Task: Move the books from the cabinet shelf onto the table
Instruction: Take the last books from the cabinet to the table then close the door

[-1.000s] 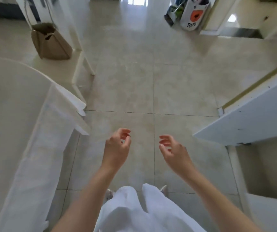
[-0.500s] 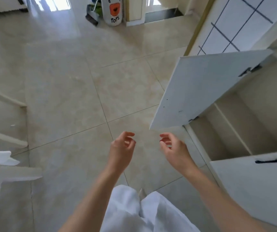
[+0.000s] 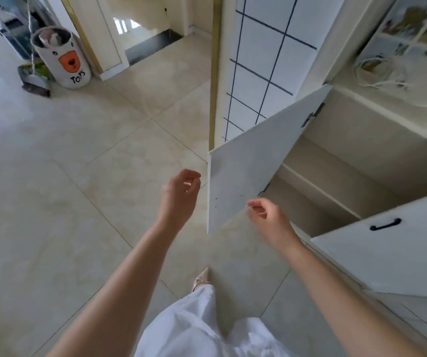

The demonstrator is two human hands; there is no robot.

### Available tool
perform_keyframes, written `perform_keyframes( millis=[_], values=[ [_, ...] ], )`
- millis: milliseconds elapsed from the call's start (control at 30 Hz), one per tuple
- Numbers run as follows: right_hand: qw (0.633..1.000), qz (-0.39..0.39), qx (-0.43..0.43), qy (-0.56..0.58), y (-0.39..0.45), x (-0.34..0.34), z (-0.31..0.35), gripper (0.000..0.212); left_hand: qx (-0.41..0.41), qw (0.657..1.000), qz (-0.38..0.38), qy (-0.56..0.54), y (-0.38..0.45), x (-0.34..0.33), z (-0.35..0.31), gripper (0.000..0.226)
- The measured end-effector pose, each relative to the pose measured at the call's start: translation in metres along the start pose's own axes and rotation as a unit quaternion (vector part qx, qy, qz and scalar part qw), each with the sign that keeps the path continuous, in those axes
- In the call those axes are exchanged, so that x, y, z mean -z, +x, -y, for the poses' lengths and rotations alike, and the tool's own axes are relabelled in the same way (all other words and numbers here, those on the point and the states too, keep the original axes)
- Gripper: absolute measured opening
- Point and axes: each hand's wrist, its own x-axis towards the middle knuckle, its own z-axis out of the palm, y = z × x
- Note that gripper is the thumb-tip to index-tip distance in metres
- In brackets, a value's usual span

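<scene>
Left hand: the left hand [image 3: 180,193] hangs over the floor [image 3: 52,202], fingers loosely curled, holding nothing.
Right hand: the right hand [image 3: 271,220] is in front of the open door's [image 3: 253,161] lower edge, fingers relaxed and slightly bent, holding nothing.
Cabinet: the cabinet [image 3: 361,155] stands open to the person's right; the shelf [image 3: 318,191] runs from near the right hand away toward the upper right.
Books: no books show on the visible part of the shelf; the cabinet's inner depths are partly hidden by the second door [image 3: 400,243]. Whether any remain cannot be told.
Key relation: the shelf opening lies right of and beyond both hands; the right hand is the nearer one.
Table: not in view.
Step judged: a reach toward the cabinet, likely led by the right hand.
</scene>
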Motion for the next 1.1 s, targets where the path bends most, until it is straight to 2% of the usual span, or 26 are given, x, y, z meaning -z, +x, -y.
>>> perform_keyframes(
  millis=[133,267,367,433,600,800,900,1000,1100],
  values=[
    [0.992,-0.007,-0.062,0.108,0.039,-0.014,0.031,0.03,-0.062,0.996,0.061,0.036,0.071,0.001,-0.032,0.011],
    [0.954,0.044,-0.138,0.263,0.058,-0.033,0.06,0.049,-0.096,0.971,0.207,0.071,0.122,-0.012,-0.053,0.014],
    [0.976,0.001,-0.112,0.189,0.065,-0.042,0.078,0.069,-0.117,0.937,0.303,0.127,0.146,-0.028,-0.064,0.01],
    [0.978,-0.027,-0.094,0.182,0.07,-0.043,0.09,0.073,-0.123,0.92,0.336,0.161,0.157,-0.034,-0.069,0.002],
    [0.973,-0.056,-0.102,0.201,0.076,-0.042,0.096,0.076,-0.098,0.889,0.419,0.158,0.171,-0.04,-0.083,0.011],
    [0.973,-0.055,-0.118,0.189,0.072,-0.036,0.092,0.067,-0.11,0.869,0.457,0.154,0.176,-0.053,-0.074,0.036],
    [0.973,-0.044,-0.133,0.186,0.065,-0.027,0.088,0.068,-0.192,0.85,0.454,0.188,0.168,-0.065,-0.071,0.072],
    [0.971,-0.03,-0.147,0.186,0.055,-0.015,0.079,0.071,-0.28,0.824,0.45,0.2,0.159,-0.076,-0.074,0.083],
    [0.969,-0.028,-0.16,0.188,0.044,-0.005,0.065,0.07,-0.376,0.796,0.426,0.21,0.156,-0.09,-0.076,0.081]
  ],
)
